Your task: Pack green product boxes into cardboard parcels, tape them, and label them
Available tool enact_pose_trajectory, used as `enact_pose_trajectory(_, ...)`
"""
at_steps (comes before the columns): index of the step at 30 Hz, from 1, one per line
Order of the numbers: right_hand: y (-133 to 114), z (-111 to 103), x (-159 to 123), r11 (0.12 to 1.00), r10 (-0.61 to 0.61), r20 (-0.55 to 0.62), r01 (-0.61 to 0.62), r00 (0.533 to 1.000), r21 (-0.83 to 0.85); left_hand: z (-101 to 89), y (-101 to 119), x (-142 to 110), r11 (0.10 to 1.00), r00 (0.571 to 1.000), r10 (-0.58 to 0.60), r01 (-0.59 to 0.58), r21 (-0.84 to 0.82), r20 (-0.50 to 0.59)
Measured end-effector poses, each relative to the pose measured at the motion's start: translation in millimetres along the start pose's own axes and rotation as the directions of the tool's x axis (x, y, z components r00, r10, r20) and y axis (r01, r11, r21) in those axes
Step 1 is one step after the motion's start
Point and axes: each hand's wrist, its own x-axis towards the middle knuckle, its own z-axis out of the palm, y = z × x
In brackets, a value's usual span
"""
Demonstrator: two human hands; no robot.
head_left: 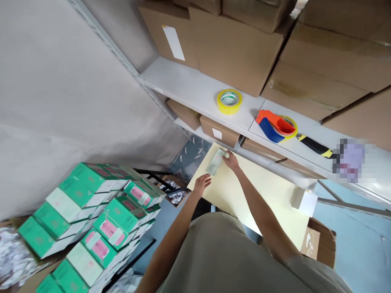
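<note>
A small pale green packet point(215, 161) lies on the far corner of a cream table point(269, 195). My right hand point(230, 160) pinches the packet's far right end. My left hand point(201, 184) sits just short of the packet's near end at the table's edge, fingers stretched out and holding nothing. Both forearms reach out from my beige shirt at the bottom of the view.
A stack of green and pink boxes point(100, 219) stands at lower left. A white shelf point(195, 87) above the table carries a yellow tape roll point(229, 101), an orange and blue tape dispenser point(276, 125), a black knife point(314, 145) and brown cartons point(244, 44). An open carton point(317, 244) sits right of the table.
</note>
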Motion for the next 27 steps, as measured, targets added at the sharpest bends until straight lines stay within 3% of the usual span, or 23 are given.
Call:
enact_pose_trajectory(4,-3,13,-37,0.995,-0.084,0.016,0.082,0.996,0.058,-32.0,-7,-38,0.997,0.998,0.053,-0.055,-0.056,-0.037)
enact_pose_trajectory(8,-13,49,-62,0.958,-0.245,0.103,0.224,0.964,0.178,-69.1,-21,-78,0.985,0.985,0.105,-0.122,-0.125,-0.136)
enact_pose_trajectory(13,-21,106,-98,0.883,-0.415,0.268,0.314,0.869,0.350,-111.0,-16,-128,0.958,0.950,0.143,-0.203,-0.202,-0.278)
enact_pose_trajectory(20,-42,167,-178,0.851,-0.512,0.438,0.367,0.739,0.376,-168.6,2,-183,0.857,0.909,0.289,-0.386,-0.342,-0.302)
enact_pose_trajectory(24,-82,206,-231,0.830,-0.553,0.489,0.394,0.674,0.396,-231.2,6,-220,0.753,0.852,0.393,-0.514,-0.411,-0.347)
enact_pose_trajectory(27,-126,246,-276,0.797,-0.603,0.502,0.440,0.620,0.414,-306.5,-1,-258,0.655,0.786,0.439,-0.611,-0.444,-0.435)
